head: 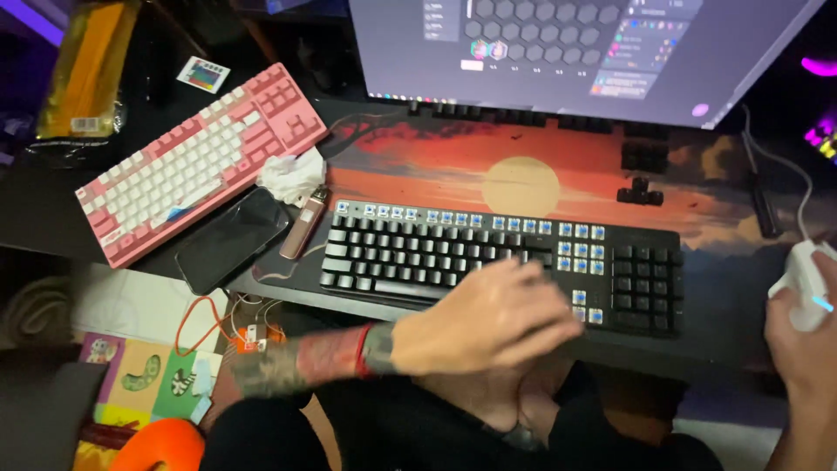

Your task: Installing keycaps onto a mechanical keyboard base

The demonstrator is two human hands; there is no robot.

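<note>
Far to the left of the left hand point(484, 318), a pink keyboard point(196, 161) with white keys lies slanted on the table point(35, 205), and beyond its far end sits a yellow packet point(87, 70). Closer in, a dark phone point(231, 240) lies face up just beside the pink keyboard's near edge, with a crumpled white tissue point(292, 174) and a slim brownish stick-shaped device point(303, 225) between it and the black keyboard point(497, 262).

The left hand hovers over the right-middle part of the black keyboard, fingers loosely curled and blurred, holding nothing; whether the fingertips touch the keys cannot be told. A red band circles its wrist. The black keyboard rests on a desk mat point(523, 170) printed with a red sunset, directly beyond the hand; some of its keys are bare, showing blue switches. A few loose black keycaps point(641, 194) lie on the mat beyond the keyboard's right end, and a monitor point(575, 52) stands farther back.

At the right edge, the right hand point(806, 336) is wrapped around a white mouse point(806, 283), well apart from the left hand.
</note>
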